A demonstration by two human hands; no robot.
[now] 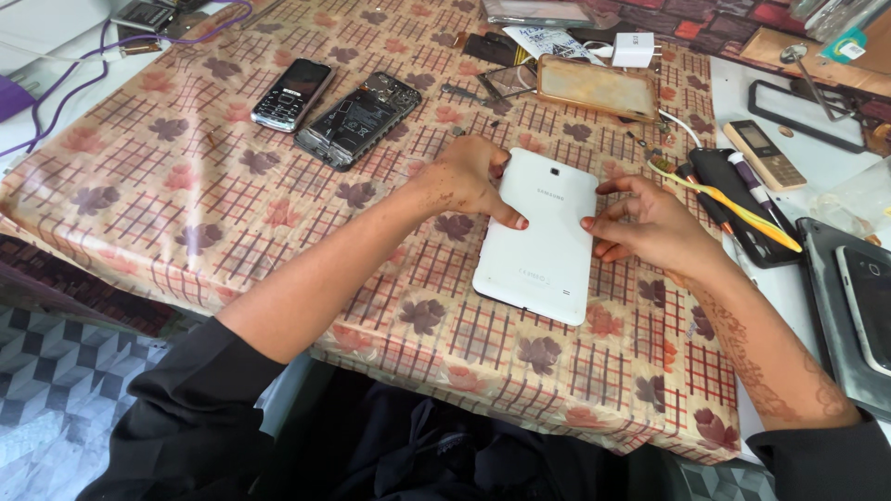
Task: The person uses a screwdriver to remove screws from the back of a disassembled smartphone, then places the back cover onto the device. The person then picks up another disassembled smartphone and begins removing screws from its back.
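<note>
At the near edge of the counter [278, 213], draped in a plastic cloth printed with brown and red leaves on a check pattern, two black-sleeved forearms reach in from below. Item one: white tablet [540, 234], lying back-side up and slightly slanted near the counter's middle, flat on the cloth. Left hand [469, 178]: curled over the tablet's upper left edge, thumb pressed on the white back, fingers bent around the rim; partly closed, gripping the edge. Right hand [650, 225]: fingers bent, tips touching the tablet's right edge about midway; partly closed, pressing the rim rather than enclosing it. Just right of that hand: yellow toothbrush [729, 202] resting across a black case [742, 209], with a pen-like tool beside it. Far right, at the frame edge: dark tray [835, 325] holding a black phone [868, 301]. Beyond the toothbrush: slim gold keypad phone [766, 154] on a white surface, and a black rectangular frame [806, 113] behind it. Beyond the left hand: opened smartphone [360, 119] with its internals exposed, and just left of it a black keypad phone [292, 93], both slanted. Beyond the tablet: clear tan phone cover [599, 87], small screws and parts scattered near it. Farther still: white charger plug [635, 49] with cable, printed papers, and a dark small component. Far left corner: purple cable [83, 74] looping off the counter's edge
</note>
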